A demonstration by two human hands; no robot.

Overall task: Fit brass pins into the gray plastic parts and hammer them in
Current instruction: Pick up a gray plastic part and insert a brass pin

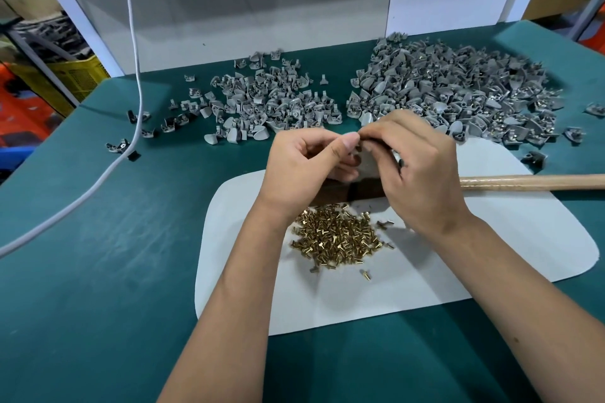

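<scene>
- The left hand (306,162) and right hand (414,167) meet fingertip to fingertip above the white mat (491,258); both have curled fingers closed on a small gray plastic part (369,164), mostly hidden between them.
- Which way that part points, and whether a pin is in it, cannot be told.
- A dark block (355,191) sits on the mat directly under the hands.
- Just nearer the person, a loose heap of brass pins (337,235) lies on the mat, pins pointing every way; a few strays lie beside it.
- A wooden handle (530,181) lies across the mat's right side, long axis left to right, its head hidden behind the right hand.
- Beyond the hands, on the green table (98,271), two piles of gray parts: a smaller left pile (262,98) and a larger right pile (458,88), where brass glints show.
- No container holds anything; all lies loose.
- A white cable (134,42) hangs at far left.
</scene>
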